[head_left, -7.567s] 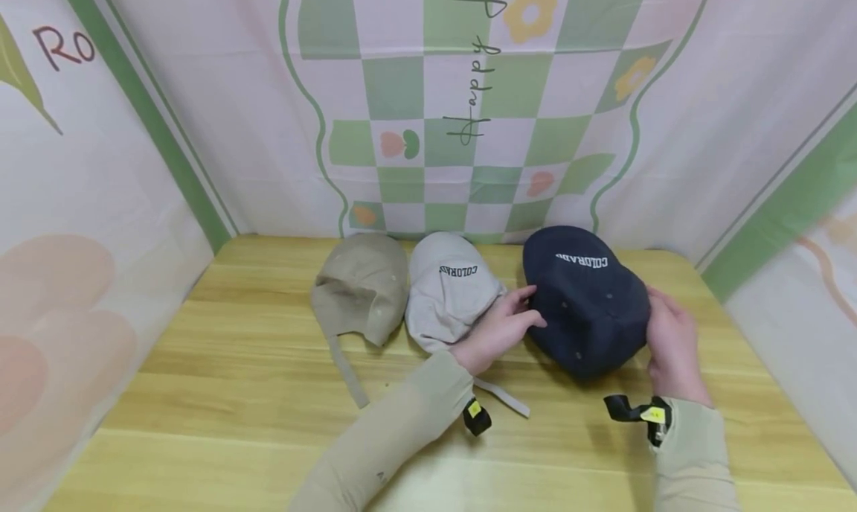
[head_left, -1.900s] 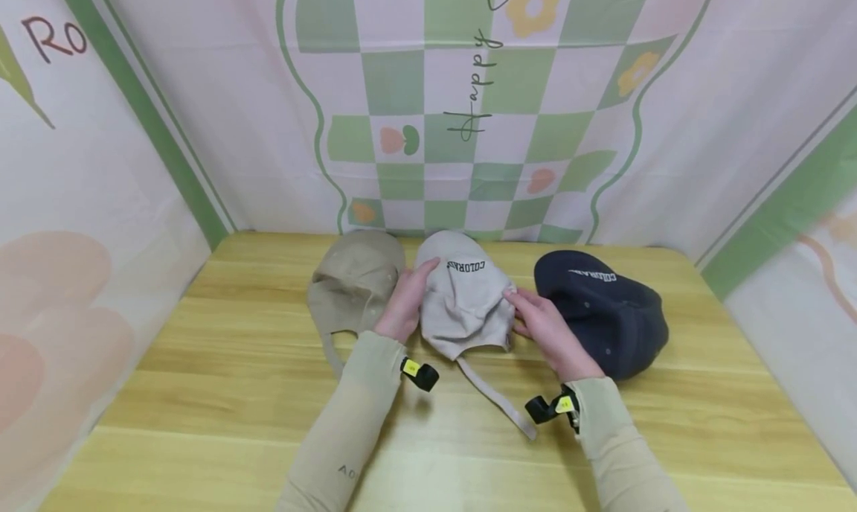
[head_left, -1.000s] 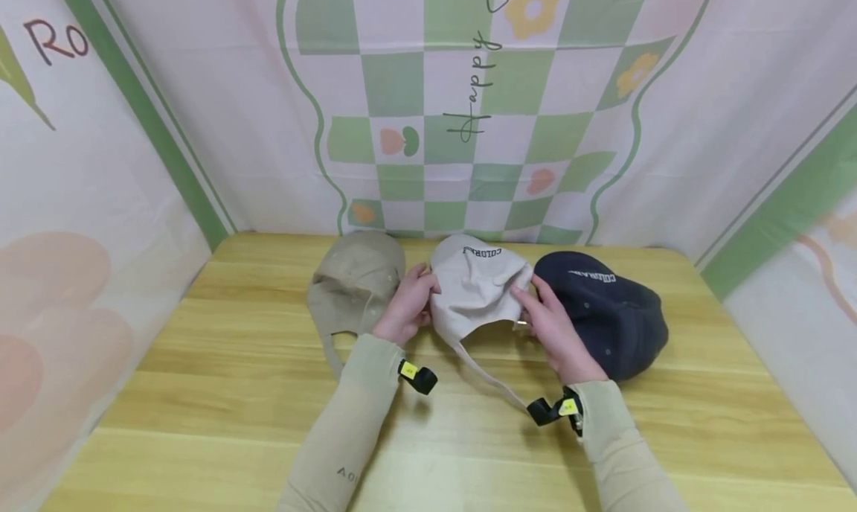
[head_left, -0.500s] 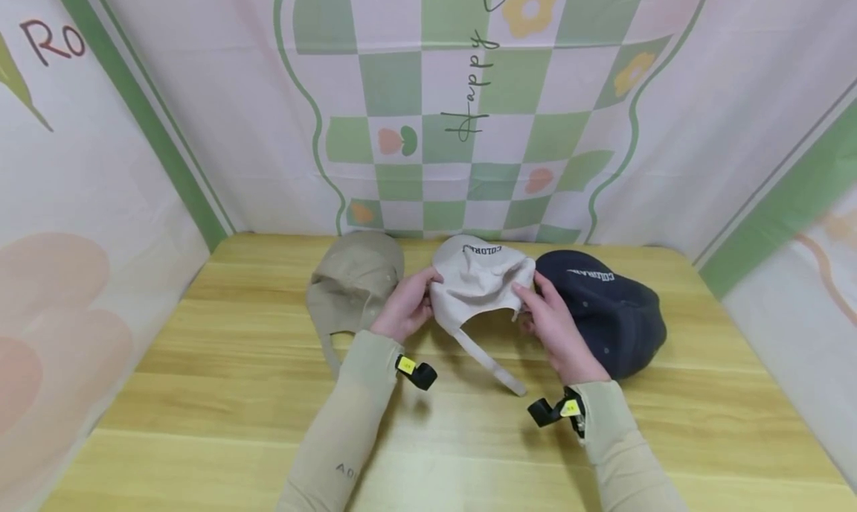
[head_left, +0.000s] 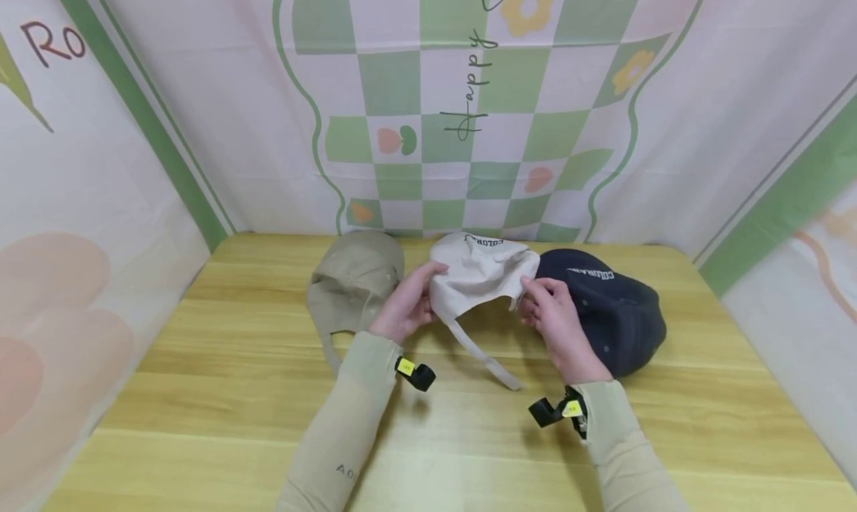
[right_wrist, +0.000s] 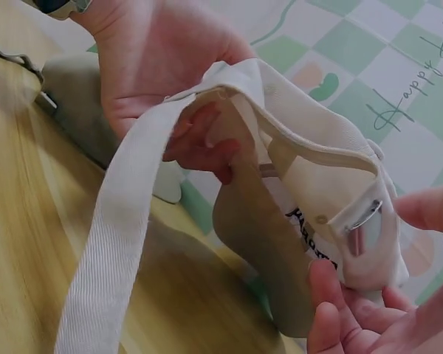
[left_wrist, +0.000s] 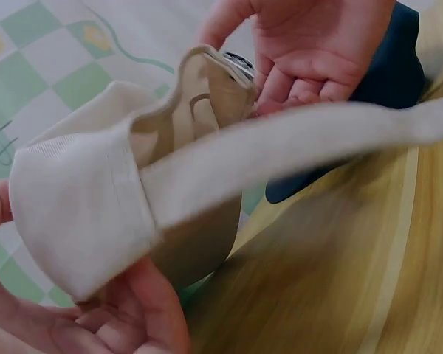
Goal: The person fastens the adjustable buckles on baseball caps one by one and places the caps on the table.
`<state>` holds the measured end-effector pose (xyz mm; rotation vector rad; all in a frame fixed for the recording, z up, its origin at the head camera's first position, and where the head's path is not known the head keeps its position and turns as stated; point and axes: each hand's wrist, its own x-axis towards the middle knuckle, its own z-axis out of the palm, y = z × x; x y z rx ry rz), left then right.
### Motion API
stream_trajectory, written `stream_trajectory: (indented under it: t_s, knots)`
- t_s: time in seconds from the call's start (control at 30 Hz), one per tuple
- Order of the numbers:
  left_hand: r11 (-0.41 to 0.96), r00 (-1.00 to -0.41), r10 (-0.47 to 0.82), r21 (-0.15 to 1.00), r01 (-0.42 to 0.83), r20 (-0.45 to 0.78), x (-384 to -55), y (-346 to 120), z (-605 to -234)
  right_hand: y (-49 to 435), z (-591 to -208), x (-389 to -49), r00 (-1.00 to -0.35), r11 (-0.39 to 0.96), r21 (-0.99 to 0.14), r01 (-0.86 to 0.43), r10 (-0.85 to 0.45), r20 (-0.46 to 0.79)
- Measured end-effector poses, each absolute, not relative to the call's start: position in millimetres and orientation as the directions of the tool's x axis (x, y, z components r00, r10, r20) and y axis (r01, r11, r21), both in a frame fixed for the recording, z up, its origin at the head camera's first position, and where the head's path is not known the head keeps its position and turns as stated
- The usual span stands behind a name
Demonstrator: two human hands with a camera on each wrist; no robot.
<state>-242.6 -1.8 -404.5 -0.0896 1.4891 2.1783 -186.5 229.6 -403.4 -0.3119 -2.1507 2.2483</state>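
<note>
A light grey baseball cap (head_left: 478,274) with dark "COLORADO"-style lettering is held between both hands, its back edge tilted up off the table. My left hand (head_left: 410,304) grips its left side, thumb on the outside and fingers inside the opening, as the right wrist view shows. With thumb and fingers, my right hand (head_left: 556,318) pinches the right back edge by the metal buckle (right_wrist: 365,214). The loose strap (head_left: 483,357) hangs from the cap's left back edge toward me. In the left wrist view the strap (left_wrist: 280,147) crosses in front of the opening.
A khaki cap (head_left: 358,274) lies to the left, its strap toward me. On the right rests a navy cap (head_left: 619,322) with white lettering, close behind my right hand. The wooden table (head_left: 455,452) ends at a patterned curtain (head_left: 391,88) at the back.
Both hands have gone from the navy cap to the light grey one. That cap has shifted right and its back edge has risen. Its strap has swung up and leftward.
</note>
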Motion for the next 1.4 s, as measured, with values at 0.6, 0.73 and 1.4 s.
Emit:
stream_trajectory:
  t_s: [0.6, 0.73, 1.4]
  knots:
    - [-0.300, -0.807, 0.586, 0.906, -0.299, -0.072, -245.4, -8.5, -408.4, 233.1, -399.5, -183.1, -0.990, -0.125, -0.990, 0.072, 0.109, -0.085]
    - [-0.302, -0.795, 0.598, 0.892, -0.337, -0.098, -244.0, -7.7, -407.4, 233.4, -399.5, -183.0, -0.991, -0.133, -0.988, 0.080, 0.096, -0.093]
    - [-0.379, -0.850, 0.525, 0.884, -0.274, -0.039, -244.3, -4.6, -403.2, 233.7, -397.6, -182.9, -0.992, -0.174, -0.981, 0.085, 0.082, -0.100]
